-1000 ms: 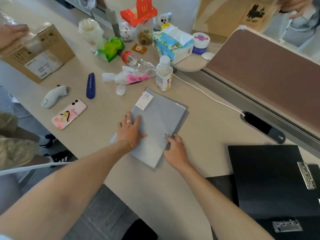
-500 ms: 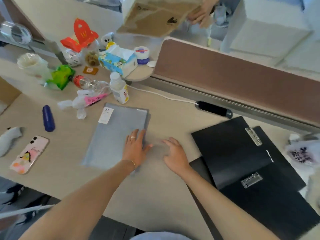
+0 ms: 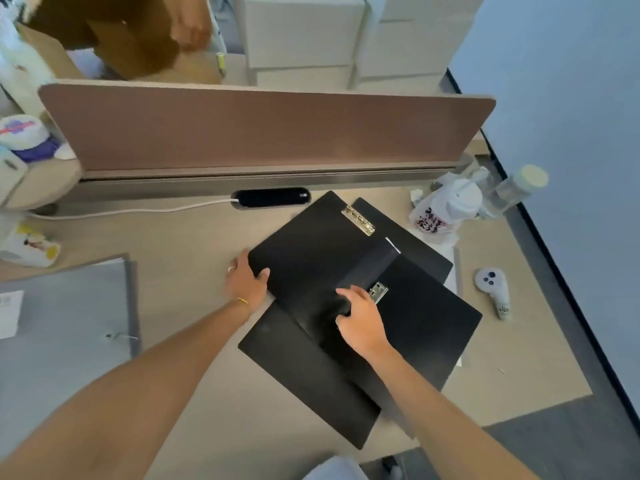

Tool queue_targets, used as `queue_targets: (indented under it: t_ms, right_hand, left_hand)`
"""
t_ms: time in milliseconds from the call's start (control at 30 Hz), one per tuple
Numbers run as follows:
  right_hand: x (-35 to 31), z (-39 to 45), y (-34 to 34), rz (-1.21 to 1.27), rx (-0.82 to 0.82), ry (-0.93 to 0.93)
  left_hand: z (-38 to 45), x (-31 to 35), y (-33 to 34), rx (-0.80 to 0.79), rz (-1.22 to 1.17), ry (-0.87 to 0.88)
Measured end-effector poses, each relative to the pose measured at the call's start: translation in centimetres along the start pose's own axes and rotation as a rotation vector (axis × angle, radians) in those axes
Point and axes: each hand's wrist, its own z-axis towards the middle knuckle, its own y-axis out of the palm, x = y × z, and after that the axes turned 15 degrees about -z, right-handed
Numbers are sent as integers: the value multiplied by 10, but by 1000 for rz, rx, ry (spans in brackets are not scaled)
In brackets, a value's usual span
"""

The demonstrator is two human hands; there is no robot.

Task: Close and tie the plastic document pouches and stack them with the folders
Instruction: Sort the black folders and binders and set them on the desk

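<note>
Two open black clip folders lie overlapped on the desk in front of me. The upper black folder has a brass clip at its far edge. The lower black folder shows a silver clip. My left hand grips the near left corner of the upper folder, thumb on top. My right hand grips the raised fold where the two folders overlap, fingers curled under it. The grey plastic document pouch lies flat at the left with its button and string facing up, away from both hands.
A brown divider panel runs across the back of the desk, with a black cable port below it. A white plastic bag, a clear jar and a white controller sit at the right. Another person's hand holds cardboard beyond the divider.
My view has swung right, from the grey pouch to the black folders. Both hands left the pouch and now hold the folders. The pouch stays at the left.
</note>
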Motion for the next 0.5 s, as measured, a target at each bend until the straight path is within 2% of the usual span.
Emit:
queue_targets:
  t_ms: [100, 233, 500]
  right_hand:
    - [26, 13, 1, -48, -26, -17]
    - [39, 23, 3, -87, -13, -51]
    - [40, 28, 1, -42, 13, -81]
  left_hand:
    - [15, 15, 5, 93, -110, -86]
    - [17, 25, 0, 118, -194, -133]
    - [-61, 20, -47, 34, -379, -152]
